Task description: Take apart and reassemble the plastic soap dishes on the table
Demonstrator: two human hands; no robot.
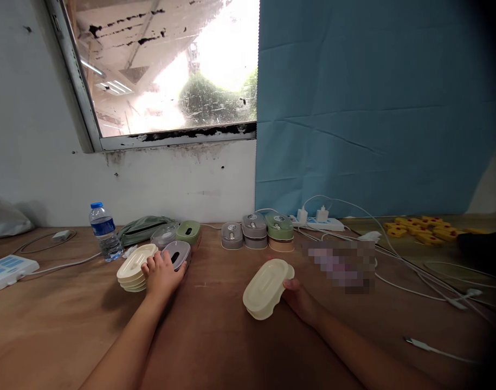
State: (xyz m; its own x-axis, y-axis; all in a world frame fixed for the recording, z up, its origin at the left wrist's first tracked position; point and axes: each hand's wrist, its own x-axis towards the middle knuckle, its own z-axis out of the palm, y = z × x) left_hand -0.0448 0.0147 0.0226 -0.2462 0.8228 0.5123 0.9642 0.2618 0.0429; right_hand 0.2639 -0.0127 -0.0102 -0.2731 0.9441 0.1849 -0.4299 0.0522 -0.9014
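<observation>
My right hand holds a cream plastic tray by its right edge, tilted above the table, thumb on the near side. The tray is oblong with a raised oval and a notched rim; its other fingers are mostly hidden behind it. My left hand is closed over the near end of a grey plastic case with a dark oval slot. Its fingers lie close beside a stack of several cream trays; whether they touch it I cannot tell. A green case and a clear container sit just behind.
Grey cases and a green-topped case stand by the wall. A water bottle and green pouch are at left. White cables, a power strip and yellow pieces lie at right. A blurred patch hides something.
</observation>
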